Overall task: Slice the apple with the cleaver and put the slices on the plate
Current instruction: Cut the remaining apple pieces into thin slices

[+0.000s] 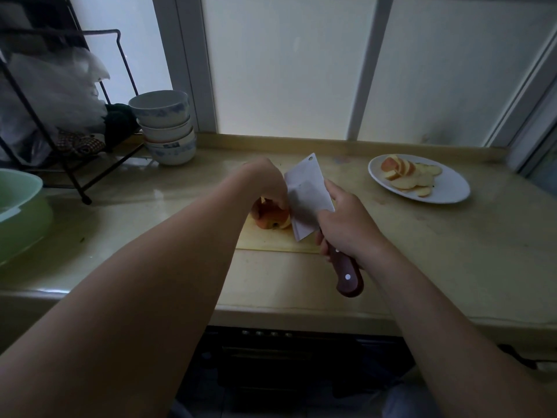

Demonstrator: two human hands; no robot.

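Our hands meet over the cutting board (271, 241) at the middle of the tabletop (452, 251). Our left hand (268, 182) arches down from above and holds the remaining piece of apple (269, 220) under curled fingertips. The piece lies on the board, its red-orange skin toward us and its pale cut face turned to the blade. Our right hand (346, 224) is clenched round the dark wooden handle of the cleaver (307, 197), with the forefinger laid along the flat of the blade. The broad blade stands nearly upright, edge down, just beside the apple's cut face and close against the left hand's fingers — whether the edge has reached the board we cannot tell. Well apart to the right, near the window ledge, sits a white plate (449, 191) carrying a fanned heap of apple slices (407, 176). At the far left a stack of blue-patterned bowls (167, 128) stands beside a black wire rack (75, 176) holding plastic bags, and a pale green basin (18, 206) sits at the left edge.
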